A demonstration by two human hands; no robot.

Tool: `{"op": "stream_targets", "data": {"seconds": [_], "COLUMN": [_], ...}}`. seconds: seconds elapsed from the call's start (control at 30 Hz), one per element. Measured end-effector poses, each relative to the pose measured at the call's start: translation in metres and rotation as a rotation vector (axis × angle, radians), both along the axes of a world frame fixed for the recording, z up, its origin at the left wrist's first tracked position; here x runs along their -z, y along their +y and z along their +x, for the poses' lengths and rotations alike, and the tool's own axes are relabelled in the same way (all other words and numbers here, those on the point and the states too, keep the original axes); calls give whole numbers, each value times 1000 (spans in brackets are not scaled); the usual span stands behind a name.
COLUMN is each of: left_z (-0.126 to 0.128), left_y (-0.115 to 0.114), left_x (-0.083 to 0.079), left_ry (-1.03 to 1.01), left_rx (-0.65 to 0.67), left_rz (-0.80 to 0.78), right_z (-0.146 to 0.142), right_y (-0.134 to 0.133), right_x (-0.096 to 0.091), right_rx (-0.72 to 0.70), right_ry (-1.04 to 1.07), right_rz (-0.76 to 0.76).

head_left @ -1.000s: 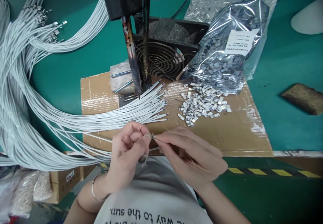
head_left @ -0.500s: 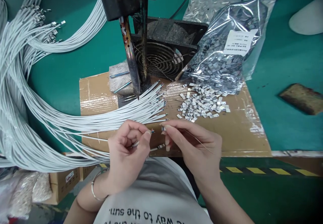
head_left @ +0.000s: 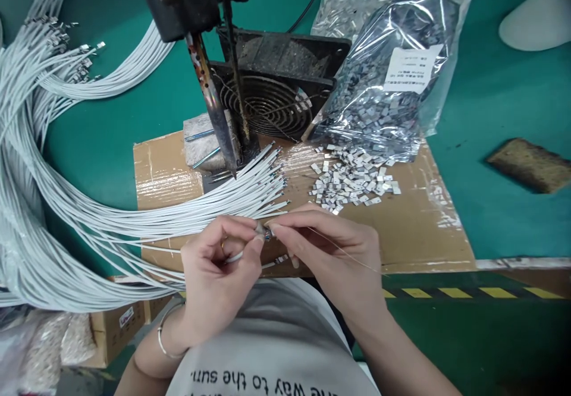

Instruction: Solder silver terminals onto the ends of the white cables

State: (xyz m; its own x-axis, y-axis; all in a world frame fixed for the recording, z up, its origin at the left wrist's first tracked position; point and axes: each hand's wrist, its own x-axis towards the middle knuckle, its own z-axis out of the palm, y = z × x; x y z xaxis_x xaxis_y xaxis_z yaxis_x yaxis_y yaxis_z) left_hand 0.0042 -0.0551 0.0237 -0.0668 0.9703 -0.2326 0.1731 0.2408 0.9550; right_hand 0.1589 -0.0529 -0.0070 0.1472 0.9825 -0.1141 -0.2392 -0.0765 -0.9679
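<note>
from here i judge one cable (head_left: 234, 257) midway, my left hand (head_left: 222, 274) pinching it, my right hand (head_left: 332, 253) pinching a clip (head_left: 268, 233) at its tip above the cardboard (head_left: 414, 229), the far bunch (head_left: 107, 87) seemingly clipped, the near bunch (head_left: 214, 210) unclipped.

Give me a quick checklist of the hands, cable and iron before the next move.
1. Left hand gripping the white cable near its end: ok.
2. Right hand pinching the small metal piece at that end: ok.
3. Metal piece seated on the wire ends: cannot tell, fingers cover the join.
4. Soldering iron tip apart from both hands: ok.
5. Tip clear of the cable bundle: cannot tell, they overlap in view.
6. Loose pieces on the cardboard: ok.
</note>
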Motion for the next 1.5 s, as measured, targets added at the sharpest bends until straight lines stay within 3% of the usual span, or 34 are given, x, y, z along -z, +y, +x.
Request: {"op": "stream_targets", "data": {"seconds": [0.53,0.77,0.9,1.1,1.27,1.5], "left_z": [0,1,3,3,1,1], "left_y": [2,4,10,22,29,40], "left_x": [0,0,0,2,5,5], "left_ry": [3,-3,-15,-2,-16,-7], "left_rx": [25,14,-12,-104,-160,-203], "left_rz": [4,-30,-39,0,10,50], "right_z": [0,0,4,6,4,-7], "right_y": [-1,-4,-11,-14,1,11], "right_x": [1,3,8,14,8,6], "right_rx": [-16,3,12,16,-34,-60], "right_ry": [-8,-183,-291,-317,-435,-340], "right_rz": [-9,59,119,63,192,194]}}
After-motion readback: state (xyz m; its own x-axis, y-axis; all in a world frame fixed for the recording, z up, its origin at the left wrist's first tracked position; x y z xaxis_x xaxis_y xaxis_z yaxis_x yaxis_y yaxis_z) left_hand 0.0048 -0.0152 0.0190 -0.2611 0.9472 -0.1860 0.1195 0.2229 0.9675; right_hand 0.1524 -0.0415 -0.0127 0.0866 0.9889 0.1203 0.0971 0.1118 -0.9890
